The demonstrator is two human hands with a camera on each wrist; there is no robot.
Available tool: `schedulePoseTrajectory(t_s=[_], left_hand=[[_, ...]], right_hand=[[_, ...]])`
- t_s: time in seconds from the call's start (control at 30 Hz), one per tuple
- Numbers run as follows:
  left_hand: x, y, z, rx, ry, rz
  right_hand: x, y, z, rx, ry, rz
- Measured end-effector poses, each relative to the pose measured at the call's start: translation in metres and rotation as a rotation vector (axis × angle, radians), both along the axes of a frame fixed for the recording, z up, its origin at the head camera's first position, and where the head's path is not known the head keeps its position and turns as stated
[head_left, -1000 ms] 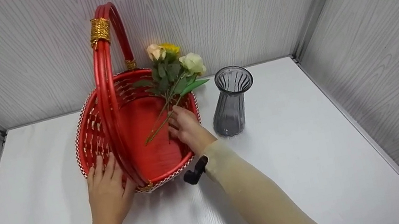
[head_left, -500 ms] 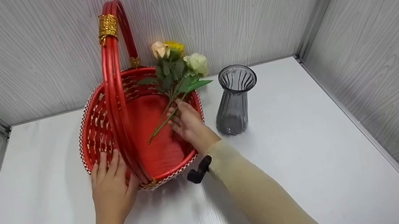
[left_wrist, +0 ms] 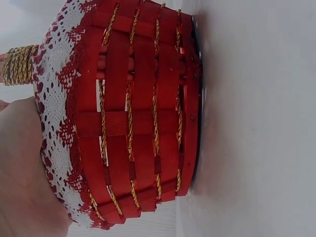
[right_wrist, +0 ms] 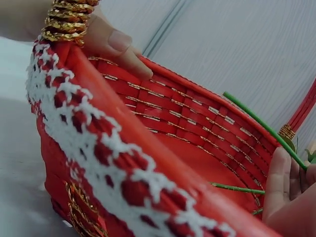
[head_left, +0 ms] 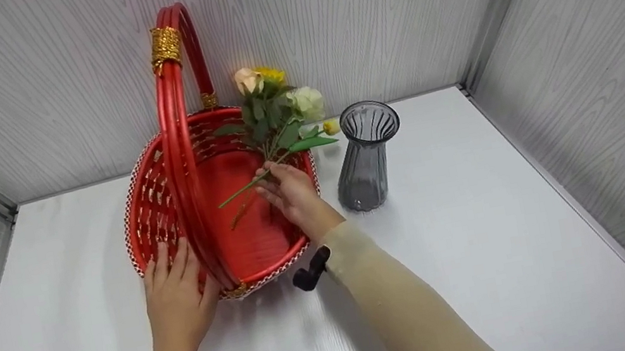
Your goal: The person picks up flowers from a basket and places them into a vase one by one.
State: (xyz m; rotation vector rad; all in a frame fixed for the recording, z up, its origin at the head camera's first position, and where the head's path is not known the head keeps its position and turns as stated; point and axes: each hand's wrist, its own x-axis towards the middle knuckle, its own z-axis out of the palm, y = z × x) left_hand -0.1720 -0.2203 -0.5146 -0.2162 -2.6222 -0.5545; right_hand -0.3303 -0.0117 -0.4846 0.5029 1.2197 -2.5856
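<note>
A red woven basket (head_left: 249,252) with a tall arched handle stands on the white table. My left hand (head_left: 179,302) rests over its near left rim, with the fingers stretched down inside; in the left wrist view the palm (left_wrist: 24,163) lies against the lace-trimmed rim. My right hand (head_left: 295,194) reaches in over the right side and pinches a green flower stem (head_left: 239,196). This stem runs toward a small yellow bud (head_left: 331,127) with a long green leaf (head_left: 313,142). Behind it lean a peach rose (head_left: 249,80), a yellow flower (head_left: 271,74) and a white flower (head_left: 307,103).
A grey ribbed glass vase (head_left: 364,166) stands right of the basket, close to my right forearm. The basket handle (head_left: 181,160) arches high between my hands. Grey wood-grain panels (head_left: 373,10) border the table at the back and sides.
The pinched stem's lower end has swung up and left, apart from the other stem. A yellow bud now shows beside the vase. The left hand stays on the rim.
</note>
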Motion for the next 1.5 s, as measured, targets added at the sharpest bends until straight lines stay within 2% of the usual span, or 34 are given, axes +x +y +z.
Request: schedulePoseTrajectory(t_s=[0.27,0.5,0.57,0.77,0.87,1.1,1.37,1.5], left_hand=[[0.002,-0.001,-0.006,0.003,0.035,0.002],[-0.006,0.0,-0.004,0.008,0.053,-0.022],[-0.007,0.001,-0.004,0.006,0.04,-0.026],[-0.008,0.001,-0.001,0.006,0.029,-0.023],[-0.007,-0.001,-0.001,0.009,0.027,-0.02],[-0.005,-0.006,-0.003,0.002,0.012,-0.009],[-0.004,-0.003,-0.003,0.004,0.005,0.0],[-0.004,-0.002,-0.002,0.004,0.001,0.001]], right_hand=[[0.001,-0.008,-0.003,0.078,0.103,-0.023],[0.005,-0.007,0.004,0.251,0.347,-0.129],[0.009,-0.003,0.006,0.274,0.378,-0.13],[0.017,0.013,0.019,0.262,0.355,-0.108],[0.018,0.023,0.023,0.259,0.349,-0.05],[0.019,0.038,0.024,0.325,0.343,0.103],[0.017,0.046,0.033,0.318,0.346,0.12],[0.015,0.051,0.037,0.35,0.351,0.124]])
